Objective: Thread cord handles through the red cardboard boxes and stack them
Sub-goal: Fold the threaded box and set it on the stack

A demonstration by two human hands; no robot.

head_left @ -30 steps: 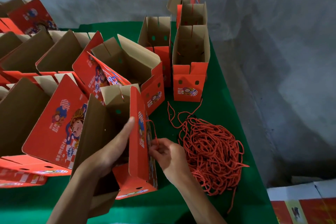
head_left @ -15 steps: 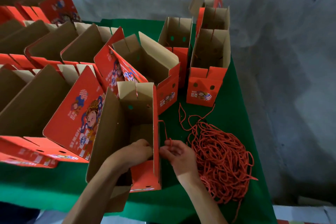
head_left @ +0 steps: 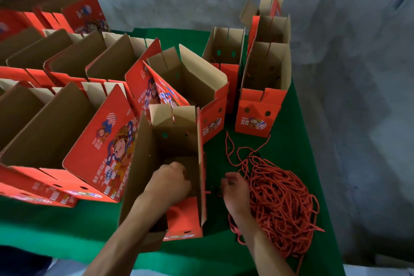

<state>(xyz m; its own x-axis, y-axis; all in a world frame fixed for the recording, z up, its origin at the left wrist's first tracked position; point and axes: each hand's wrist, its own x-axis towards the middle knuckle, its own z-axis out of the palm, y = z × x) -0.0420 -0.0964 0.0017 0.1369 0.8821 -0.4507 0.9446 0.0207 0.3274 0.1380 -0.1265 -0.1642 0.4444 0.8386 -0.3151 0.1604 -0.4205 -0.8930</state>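
At table front, open red box, brown inside, holes punched; left hand curled inside, grasp unclear; right hand loosely curled beside red cord pile

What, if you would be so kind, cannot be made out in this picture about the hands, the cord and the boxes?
Head view, the only one:
- Left hand fingertips: curled down inside the open red cardboard box, so any grip is hidden.
- Right hand: motion blur hides whether it pinches a strand.
- Tangled pile of red cord: single strands cannot be told apart.
- Far-left row of red boxes: cut off by the frame edge.
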